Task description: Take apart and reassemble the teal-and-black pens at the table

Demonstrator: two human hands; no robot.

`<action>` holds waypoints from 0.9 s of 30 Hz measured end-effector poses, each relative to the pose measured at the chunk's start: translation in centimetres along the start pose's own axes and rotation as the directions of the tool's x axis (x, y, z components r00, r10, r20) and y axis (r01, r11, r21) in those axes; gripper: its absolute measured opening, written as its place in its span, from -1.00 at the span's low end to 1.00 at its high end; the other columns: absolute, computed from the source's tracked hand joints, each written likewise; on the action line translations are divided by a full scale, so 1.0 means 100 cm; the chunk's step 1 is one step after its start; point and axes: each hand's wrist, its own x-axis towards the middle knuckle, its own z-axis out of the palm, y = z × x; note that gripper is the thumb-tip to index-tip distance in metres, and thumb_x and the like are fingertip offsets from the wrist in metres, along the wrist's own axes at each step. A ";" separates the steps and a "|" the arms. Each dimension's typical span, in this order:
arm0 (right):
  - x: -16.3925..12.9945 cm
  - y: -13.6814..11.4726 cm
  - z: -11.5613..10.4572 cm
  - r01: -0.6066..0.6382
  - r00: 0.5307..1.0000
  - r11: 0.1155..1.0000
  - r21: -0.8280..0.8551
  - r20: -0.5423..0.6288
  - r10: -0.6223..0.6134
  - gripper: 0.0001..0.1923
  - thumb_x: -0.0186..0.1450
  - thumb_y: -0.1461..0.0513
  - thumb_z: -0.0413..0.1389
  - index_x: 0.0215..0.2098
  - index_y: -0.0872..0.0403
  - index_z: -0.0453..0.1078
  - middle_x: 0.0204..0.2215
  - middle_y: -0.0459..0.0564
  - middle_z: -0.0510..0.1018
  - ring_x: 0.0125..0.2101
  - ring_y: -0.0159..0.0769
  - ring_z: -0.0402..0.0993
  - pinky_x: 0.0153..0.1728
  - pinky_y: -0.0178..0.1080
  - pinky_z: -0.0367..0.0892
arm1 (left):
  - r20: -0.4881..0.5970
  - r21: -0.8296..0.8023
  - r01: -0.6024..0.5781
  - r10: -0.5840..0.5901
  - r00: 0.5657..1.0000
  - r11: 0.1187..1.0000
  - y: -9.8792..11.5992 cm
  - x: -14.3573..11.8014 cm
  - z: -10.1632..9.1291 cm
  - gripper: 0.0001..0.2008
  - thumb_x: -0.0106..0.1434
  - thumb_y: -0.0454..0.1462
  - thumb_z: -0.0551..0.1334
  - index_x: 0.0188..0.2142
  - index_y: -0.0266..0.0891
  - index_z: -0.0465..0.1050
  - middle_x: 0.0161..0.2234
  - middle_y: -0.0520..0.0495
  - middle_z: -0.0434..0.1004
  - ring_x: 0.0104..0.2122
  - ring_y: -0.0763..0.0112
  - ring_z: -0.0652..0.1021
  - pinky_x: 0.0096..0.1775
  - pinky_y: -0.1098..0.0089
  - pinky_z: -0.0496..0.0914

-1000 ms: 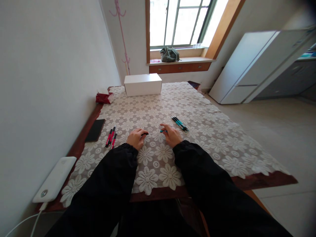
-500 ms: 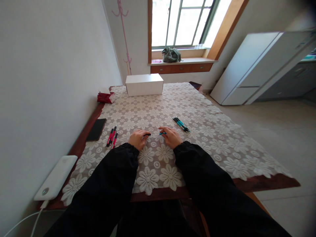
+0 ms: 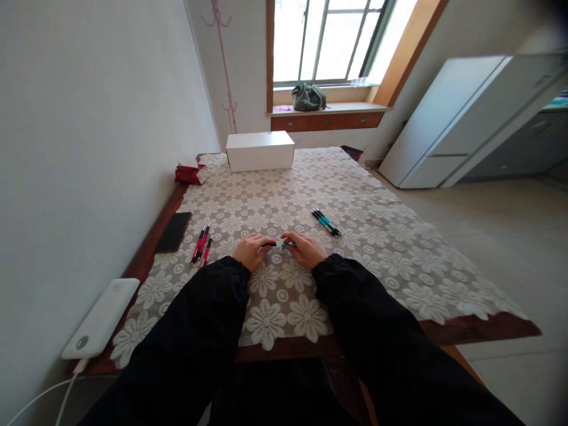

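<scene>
Head view: unmarked white box (image 3: pixel 260 151).

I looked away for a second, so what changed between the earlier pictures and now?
The left hand and right hand moved toward each other, bringing the black piece and teal piece together into one pen held between them. The red pens, teal pens, phone and white box stayed put.
</scene>
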 end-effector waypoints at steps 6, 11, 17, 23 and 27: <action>-0.001 -0.005 0.000 0.032 0.999 0.998 0.063 0.016 -0.033 -0.75 0.36 0.29 0.06 -0.01 -0.06 0.38 -0.15 -0.03 0.63 -0.14 -0.21 0.56 -0.11 -0.18 0.39 | 0.010 -0.039 -0.033 0.034 0.999 0.999 0.002 -0.001 0.000 -0.80 0.34 -0.27 0.21 -0.08 -0.09 0.56 -0.18 -0.02 0.65 -0.13 0.27 0.57 0.00 0.22 0.46; -0.001 -0.005 -0.001 0.027 0.999 0.999 0.044 0.019 -0.028 -0.82 0.36 0.26 0.07 -0.08 -0.05 0.40 -0.18 -0.02 0.62 -0.18 -0.20 0.56 -0.16 -0.21 0.37 | 0.021 -0.046 -0.045 0.046 0.999 0.998 0.003 -0.001 0.000 -0.82 0.34 -0.27 0.22 -0.11 -0.08 0.56 -0.17 -0.01 0.65 -0.14 0.29 0.58 -0.02 0.24 0.46; -0.001 -0.003 -0.002 0.015 0.996 1.000 -0.025 0.090 -0.013 -0.86 0.37 0.26 0.07 -0.11 0.00 0.39 -0.24 -0.01 0.60 -0.23 -0.24 0.52 -0.19 -0.25 0.33 | 0.045 -0.018 -0.002 0.003 0.999 1.000 0.005 -0.001 -0.001 -0.83 0.35 -0.26 0.22 -0.10 -0.10 0.55 -0.18 0.00 0.65 -0.12 0.29 0.58 0.01 0.25 0.43; -0.001 -0.004 -0.002 0.022 0.994 1.000 -0.021 0.106 -0.020 -0.85 0.38 0.28 0.05 -0.10 0.00 0.39 -0.20 -0.01 0.59 -0.20 -0.25 0.51 -0.17 -0.27 0.32 | 0.065 -0.055 0.015 -0.011 0.998 0.998 0.007 -0.001 -0.001 -0.82 0.35 -0.28 0.21 -0.11 -0.11 0.56 -0.16 0.00 0.65 -0.14 0.32 0.59 -0.01 0.28 0.44; -0.001 -0.004 -0.001 0.043 0.992 0.999 -0.007 0.119 -0.042 -0.84 0.38 0.28 0.04 -0.09 0.00 0.40 -0.21 -0.02 0.60 -0.21 -0.25 0.52 -0.17 -0.27 0.32 | 0.057 -0.056 0.027 -0.024 0.998 0.998 0.007 -0.001 -0.002 -0.82 0.35 -0.27 0.20 -0.11 -0.12 0.56 -0.17 -0.01 0.65 -0.17 0.32 0.60 -0.03 0.28 0.45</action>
